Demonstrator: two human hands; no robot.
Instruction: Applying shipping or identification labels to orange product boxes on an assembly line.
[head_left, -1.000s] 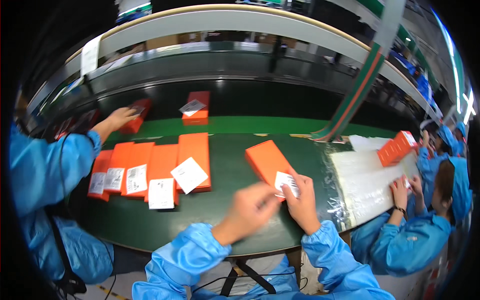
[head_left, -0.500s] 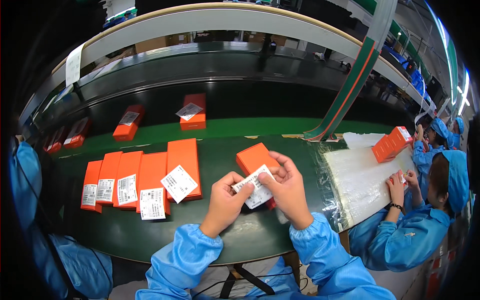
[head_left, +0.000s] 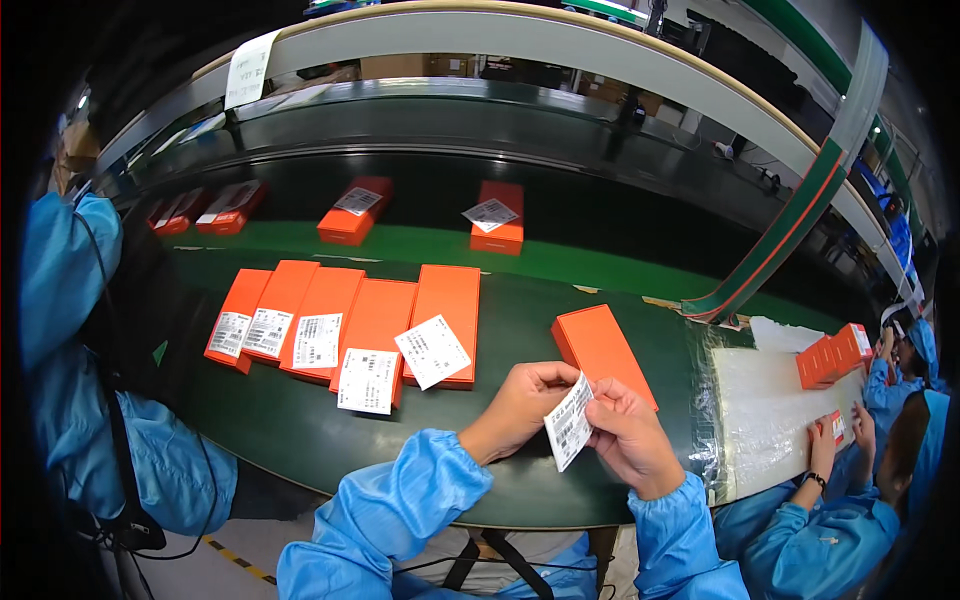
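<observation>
A white printed label sheet (head_left: 568,428) is tilted on edge between my hands, above the green table. My right hand (head_left: 632,432) pinches its right edge between thumb and fingers. My left hand (head_left: 512,408) is closed at its upper left edge, with the fingertips partly behind the sheet. Just beyond my hands lies an orange box (head_left: 604,350) with no label on its visible top. To the left, several orange boxes (head_left: 448,300) lie side by side, each with a white label (head_left: 433,352) lying on its near part; some labels jut past the box edges.
On the dark conveyor (head_left: 420,215) beyond, more labelled orange boxes (head_left: 497,222) lie in a row. A green post (head_left: 780,235) rises at the right. A co-worker (head_left: 825,525) handles a box beside plastic-covered board (head_left: 760,410); a blue sleeve (head_left: 165,460) is at the left.
The view has swung left, so the scene sits farther right. The label sheet has tilted from flatter to nearly upright, and the orange box behind my hands shows more fully.
</observation>
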